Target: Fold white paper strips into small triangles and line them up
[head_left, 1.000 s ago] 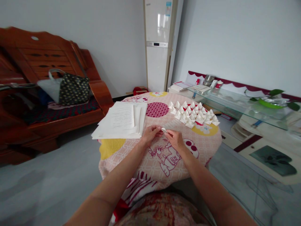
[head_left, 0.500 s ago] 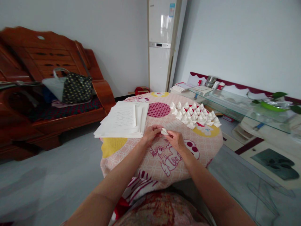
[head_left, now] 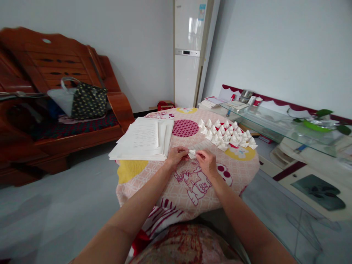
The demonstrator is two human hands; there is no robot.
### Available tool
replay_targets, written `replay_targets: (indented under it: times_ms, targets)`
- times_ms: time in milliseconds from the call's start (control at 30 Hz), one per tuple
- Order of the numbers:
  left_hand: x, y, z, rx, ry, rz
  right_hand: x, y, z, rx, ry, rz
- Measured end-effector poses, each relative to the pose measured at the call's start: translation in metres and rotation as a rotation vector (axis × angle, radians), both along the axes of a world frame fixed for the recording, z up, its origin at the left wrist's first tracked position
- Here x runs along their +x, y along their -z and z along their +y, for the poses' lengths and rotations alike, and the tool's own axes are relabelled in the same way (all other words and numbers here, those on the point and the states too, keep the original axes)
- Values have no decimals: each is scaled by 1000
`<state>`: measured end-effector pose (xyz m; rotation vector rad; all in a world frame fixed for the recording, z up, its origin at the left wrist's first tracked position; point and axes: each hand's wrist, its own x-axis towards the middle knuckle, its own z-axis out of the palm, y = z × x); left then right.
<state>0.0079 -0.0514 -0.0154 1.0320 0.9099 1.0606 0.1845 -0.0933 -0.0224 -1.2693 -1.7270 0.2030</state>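
Between my two hands is a small folded piece of white paper (head_left: pixel 192 154), held just above the patterned tablecloth (head_left: pixel 162 183). My left hand (head_left: pixel 177 157) pinches its left side, and my right hand (head_left: pixel 206 160) has thumb and fingertips closed at its right edge. To the far right of my hands stand several folded white paper boats (head_left: pixel 226 132), set close together in rows. A stack of white paper sheets (head_left: pixel 141 141), the upper one covered in lines of writing, lies to the left of my left hand. The folds under my fingertips are hidden.
A wooden bench (head_left: pixel 63 62) with a patterned bag (head_left: pixel 89 101) on it stands at the left. Along the right runs a glass-topped cabinet (head_left: pixel 286 128) holding books, cups and a green dish (head_left: pixel 320 124). A tall white air conditioner (head_left: pixel 187 73) stands behind the round table.
The folded paper has turned slightly between my fingers and its shape looks wider. My right fingers have shifted at its right edge. The view has moved a little.
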Motion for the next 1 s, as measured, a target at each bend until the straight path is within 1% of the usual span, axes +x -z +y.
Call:
replay_targets:
  times_ms: [133, 367, 567, 767, 867, 1000]
  targets:
    - [0, 0, 0, 5, 19, -6, 0, 2, 3, -12, 14, -42]
    - [-1, -2, -2, 48, 83, -39, 1, 10, 8, 89, 20, -46]
    - [-2, 1, -2, 74, 131, -20, 2, 12, 9, 33, 15, -76]
    - [-5, 4, -2, 138, 216, 99, 4, 10, 8, -10, 30, -88]
    - [-6, 5, -2, 181, 255, 170, 5, 10, 8, -58, 32, -89]
    - [-6, 7, -1, 263, 269, 348, 6, 10, 8, -126, 12, -91]
